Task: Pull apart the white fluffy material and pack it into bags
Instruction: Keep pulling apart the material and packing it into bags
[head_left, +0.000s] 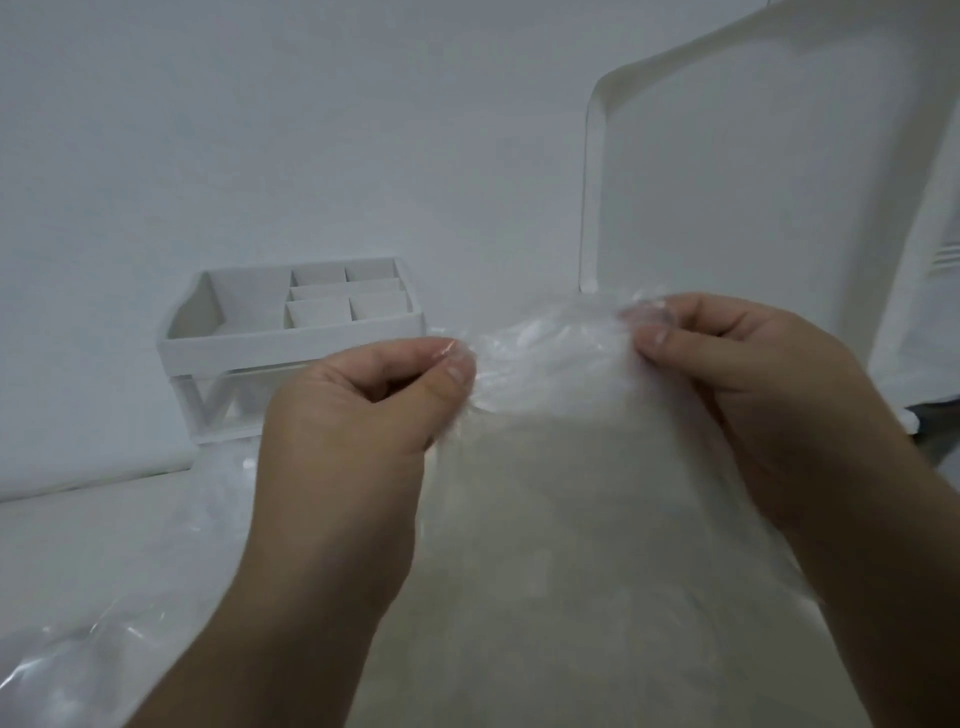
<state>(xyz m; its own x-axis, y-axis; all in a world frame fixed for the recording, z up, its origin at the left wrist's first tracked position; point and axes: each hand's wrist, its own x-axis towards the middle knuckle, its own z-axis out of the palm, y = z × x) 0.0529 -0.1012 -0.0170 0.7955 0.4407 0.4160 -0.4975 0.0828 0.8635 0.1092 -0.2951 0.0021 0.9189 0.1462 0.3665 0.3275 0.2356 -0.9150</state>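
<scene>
I hold a clear plastic bag up in front of me by its top edge. My left hand pinches the left side of that edge between thumb and fingers. My right hand pinches the right side, its fingertips partly behind the film. The bag hangs down between my forearms, and through it I see a pale whitish mass whose nature I cannot tell. More clear plastic lies crumpled at the lower left.
A white desk organiser with several compartments stands against the white wall at the back left. A large white tray leans upright at the back right. The white table surface shows at the left.
</scene>
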